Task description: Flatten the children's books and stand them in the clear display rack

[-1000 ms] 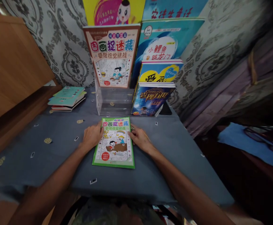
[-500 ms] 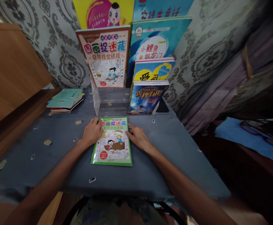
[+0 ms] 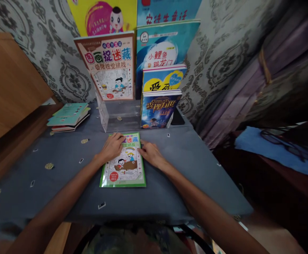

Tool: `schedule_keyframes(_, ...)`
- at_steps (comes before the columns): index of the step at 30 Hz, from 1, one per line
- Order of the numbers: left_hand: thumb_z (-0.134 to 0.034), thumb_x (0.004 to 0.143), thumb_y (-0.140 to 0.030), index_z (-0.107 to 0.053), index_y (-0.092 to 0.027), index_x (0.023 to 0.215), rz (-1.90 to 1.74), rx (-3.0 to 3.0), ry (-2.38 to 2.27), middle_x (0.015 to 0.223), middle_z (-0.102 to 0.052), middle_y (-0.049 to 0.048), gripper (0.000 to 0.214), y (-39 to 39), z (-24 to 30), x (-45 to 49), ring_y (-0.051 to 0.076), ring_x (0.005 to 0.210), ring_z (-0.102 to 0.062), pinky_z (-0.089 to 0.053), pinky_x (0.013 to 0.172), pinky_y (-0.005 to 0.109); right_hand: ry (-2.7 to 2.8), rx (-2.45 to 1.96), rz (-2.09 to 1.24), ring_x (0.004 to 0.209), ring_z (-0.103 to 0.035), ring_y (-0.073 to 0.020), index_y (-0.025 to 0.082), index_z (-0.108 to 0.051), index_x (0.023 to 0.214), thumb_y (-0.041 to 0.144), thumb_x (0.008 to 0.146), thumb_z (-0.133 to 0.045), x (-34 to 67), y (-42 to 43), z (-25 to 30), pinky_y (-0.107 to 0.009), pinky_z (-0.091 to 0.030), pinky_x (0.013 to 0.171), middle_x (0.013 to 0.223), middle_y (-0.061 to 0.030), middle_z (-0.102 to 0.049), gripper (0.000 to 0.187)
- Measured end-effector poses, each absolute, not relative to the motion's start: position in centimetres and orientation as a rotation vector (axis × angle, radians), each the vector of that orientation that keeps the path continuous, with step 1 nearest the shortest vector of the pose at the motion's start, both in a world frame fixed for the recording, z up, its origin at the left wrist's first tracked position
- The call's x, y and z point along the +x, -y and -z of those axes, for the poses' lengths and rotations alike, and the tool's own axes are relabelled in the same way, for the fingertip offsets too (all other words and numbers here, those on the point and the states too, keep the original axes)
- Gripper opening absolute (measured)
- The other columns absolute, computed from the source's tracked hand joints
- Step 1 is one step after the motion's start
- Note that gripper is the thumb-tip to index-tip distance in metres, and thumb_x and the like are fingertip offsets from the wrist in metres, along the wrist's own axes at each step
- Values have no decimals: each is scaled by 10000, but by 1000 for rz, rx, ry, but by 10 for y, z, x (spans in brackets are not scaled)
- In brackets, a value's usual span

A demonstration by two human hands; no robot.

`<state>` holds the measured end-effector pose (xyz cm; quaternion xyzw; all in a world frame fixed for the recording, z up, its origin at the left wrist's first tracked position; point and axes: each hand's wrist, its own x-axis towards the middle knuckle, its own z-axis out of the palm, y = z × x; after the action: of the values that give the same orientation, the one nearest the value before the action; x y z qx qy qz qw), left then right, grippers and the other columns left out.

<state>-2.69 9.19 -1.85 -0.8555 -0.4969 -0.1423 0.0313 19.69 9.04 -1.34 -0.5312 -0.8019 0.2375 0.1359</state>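
Observation:
A green-bordered picture book (image 3: 124,178) lies flat on the cloth-covered table in front of me, its cover facing up. My left hand (image 3: 113,146) rests over the upper left of the cover, fingers stretched across it and hiding part of the title. At the book's upper right edge is my right hand (image 3: 152,154). Its thumb and forefinger are apart and touch the edge, while the other fingers are partly tucked out of sight. Behind the book stands a clear plastic book rack (image 3: 120,123).
The rack carries a brown-bordered picture book (image 3: 114,83), a teal book (image 3: 167,46) and a dark blue book (image 3: 158,111), among others. A small book stack (image 3: 67,116) lies at the back left. A black phone-like object (image 3: 177,118) is right of the rack. Glasses (image 3: 289,141) rest on blue cloth (image 3: 252,141).
My left hand has slid from the book's left edge rightward onto the cover. My right hand stays at the right edge. The whole view has shifted slightly.

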Motion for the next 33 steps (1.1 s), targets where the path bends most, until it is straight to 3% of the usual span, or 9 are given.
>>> schedule_keyframes(7, -442, 881, -82, -623, -157, 1240, 426, -2701, 1446, 1187, -612, 104, 408, -105, 18, -5, 255, 1056, -521, -452, 940, 413, 2343, -1576, -695, 875, -708, -200, 159, -638, 1229, 264, 958, -535, 197, -89, 10, -245, -429, 661, 953, -76, -778, 308)
schedule_keyframes(17, -414, 948, -138, -578, -178, 1320, 292, -2639, 1402, 1177, -591, 112, 409, -116, 18, 16, 273, 1047, -489, -431, 858, 413, 2343, -1592, -744, 937, -707, -210, 146, -661, 1167, 253, 970, -525, 196, -86, 0, -244, -437, 721, 978, -100, -773, 262)
schedule_keyframes(33, -434, 955, -141, -547, -226, 1350, 255, -2633, 1455, 1175, -549, 102, 420, -119, 18, 17, 269, 1074, -463, -421, 860, 399, 2378, -1732, -619, 1037, -706, -260, 196, -563, 1364, 303, 987, -499, 194, -74, -11, -300, -486, 778, 1078, -99, -765, 397)
